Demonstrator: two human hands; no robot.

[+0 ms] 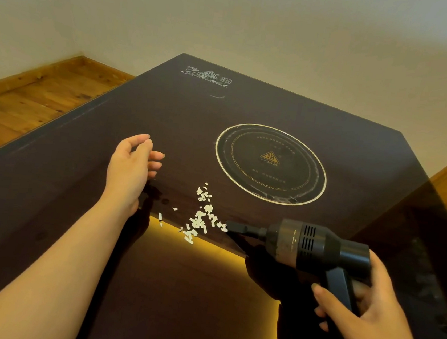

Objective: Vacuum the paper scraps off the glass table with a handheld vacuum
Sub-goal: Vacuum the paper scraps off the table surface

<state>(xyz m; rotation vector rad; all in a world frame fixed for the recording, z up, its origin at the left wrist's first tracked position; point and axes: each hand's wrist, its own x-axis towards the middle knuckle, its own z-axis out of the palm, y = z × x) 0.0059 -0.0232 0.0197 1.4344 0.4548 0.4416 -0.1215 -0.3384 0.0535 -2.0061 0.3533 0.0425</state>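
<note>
Several small white paper scraps (200, 217) lie scattered on the dark glass table (82, 175), near its middle. My right hand (362, 310) grips the handle of a black handheld vacuum (311, 243). Its narrow nozzle points left, and the tip touches the right edge of the scrap pile. My left hand (132, 164) hovers above the table to the left of the scraps, fingers loosely curled and holding nothing.
A round induction hob ring (271, 164) is set in the table, behind and to the right of the scraps. A white logo (208, 76) marks the far corner. Wooden floor (27, 96) lies to the left, a pale wall behind. A yellow glow shows through the glass.
</note>
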